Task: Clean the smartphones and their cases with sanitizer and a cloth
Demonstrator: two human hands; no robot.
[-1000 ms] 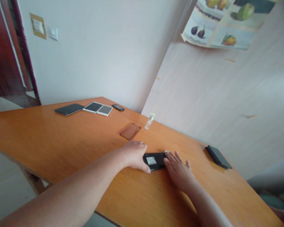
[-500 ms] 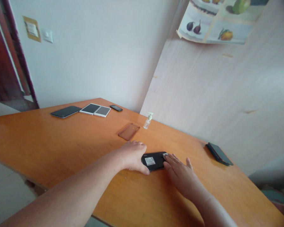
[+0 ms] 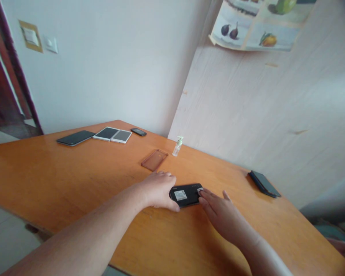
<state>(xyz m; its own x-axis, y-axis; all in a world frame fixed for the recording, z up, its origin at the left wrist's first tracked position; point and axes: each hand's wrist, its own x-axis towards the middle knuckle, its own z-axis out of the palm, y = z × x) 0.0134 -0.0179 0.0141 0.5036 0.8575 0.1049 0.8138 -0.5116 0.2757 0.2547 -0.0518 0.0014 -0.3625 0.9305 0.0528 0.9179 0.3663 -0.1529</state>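
Note:
A black smartphone (image 3: 192, 197) lies back side up on the wooden table, with a white label stuck on it. My left hand (image 3: 159, 191) grips its left end between thumb and fingers. At the right end, the fingertips of my right hand (image 3: 218, 209) press a small white piece, like a wipe or cloth (image 3: 200, 190), onto the phone's back. Most of that white piece is hidden under the fingers. Just beyond my left hand sits a reddish-brown clear phone case (image 3: 154, 160).
A small pump bottle (image 3: 177, 148) stands behind the case. At the far left lie a dark tablet (image 3: 76, 138), two white-framed devices (image 3: 105, 133) and a small black phone (image 3: 138, 132). A dark device in a folding cover (image 3: 264, 184) lies right, near the wall.
My right fingers and the white piece have shifted slightly toward me on the phone's back, baring its upper right corner. My left hand keeps its grip. The view has turned slightly.

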